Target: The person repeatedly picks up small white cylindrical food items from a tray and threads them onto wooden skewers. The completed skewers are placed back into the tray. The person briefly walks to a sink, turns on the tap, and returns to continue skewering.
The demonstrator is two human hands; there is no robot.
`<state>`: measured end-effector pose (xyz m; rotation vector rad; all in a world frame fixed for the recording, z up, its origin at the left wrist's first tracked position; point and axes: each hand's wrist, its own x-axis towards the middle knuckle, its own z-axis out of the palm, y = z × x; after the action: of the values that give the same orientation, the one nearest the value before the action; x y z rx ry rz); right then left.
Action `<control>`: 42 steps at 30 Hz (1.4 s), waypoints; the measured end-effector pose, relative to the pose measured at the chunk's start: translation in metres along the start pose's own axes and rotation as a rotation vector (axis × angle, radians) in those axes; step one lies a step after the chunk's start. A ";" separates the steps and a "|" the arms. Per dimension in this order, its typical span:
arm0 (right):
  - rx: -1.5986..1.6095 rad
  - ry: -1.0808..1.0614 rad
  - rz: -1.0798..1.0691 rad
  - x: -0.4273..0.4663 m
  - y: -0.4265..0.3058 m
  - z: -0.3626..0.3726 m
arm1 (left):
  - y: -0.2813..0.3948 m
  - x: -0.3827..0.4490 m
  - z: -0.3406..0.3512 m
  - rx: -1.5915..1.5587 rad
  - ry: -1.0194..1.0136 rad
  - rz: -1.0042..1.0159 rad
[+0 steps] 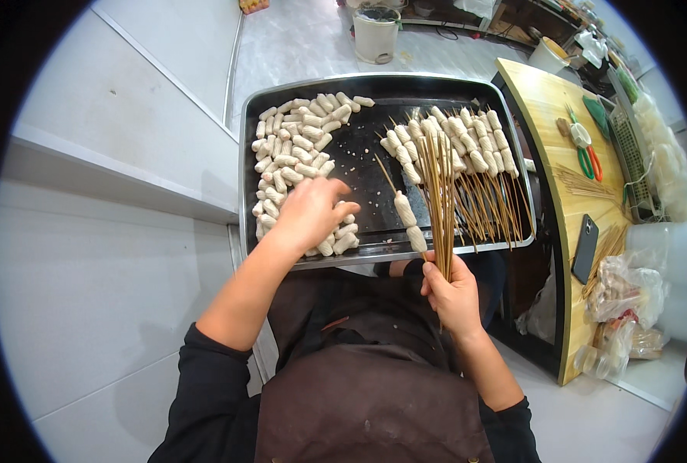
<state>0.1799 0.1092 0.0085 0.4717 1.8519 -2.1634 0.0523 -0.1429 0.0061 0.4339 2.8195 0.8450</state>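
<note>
A wide black metal tray (372, 191) lies before me. Pale, ridged food rolls (300, 142) are heaped along its left side. Over the near part of that heap is my left hand (314, 208), its fingers spread; no roll shows in its grasp, and what lies under the palm is hidden. My right hand (450, 289), at the tray's near edge, grips a bundle of bare wooden skewers (439, 197). The same hand holds one skewer with two rolls threaded on it (407, 217), tilted to the left of the bundle. Loaded skewers (470, 139) lie in the tray's right part.
To the right, a wooden table (557, 243) carries scissors (586, 144), loose skewers (586, 182), a phone (584, 249) and plastic bags (627, 289). A white wall panel (117, 278) stands close on the left. Beyond the tray, a white bucket (375, 37) sits on the floor.
</note>
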 end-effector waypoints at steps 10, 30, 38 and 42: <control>-0.016 -0.024 0.063 -0.016 0.007 -0.004 | -0.006 0.019 0.033 -0.703 -0.054 -0.175; -0.171 -0.077 0.045 -0.023 0.005 -0.002 | -0.010 0.000 0.017 -1.762 0.143 -0.236; -0.121 -0.098 0.070 -0.023 -0.005 -0.003 | 0.008 -0.010 0.022 -1.722 0.038 -0.230; -0.084 -0.111 0.082 -0.018 -0.011 0.001 | 0.018 -0.019 0.030 -1.664 -0.026 -0.213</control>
<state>0.1916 0.1093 0.0258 0.3941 1.8225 -2.0076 0.0813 -0.1190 -0.0075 -0.1397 1.2155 2.4494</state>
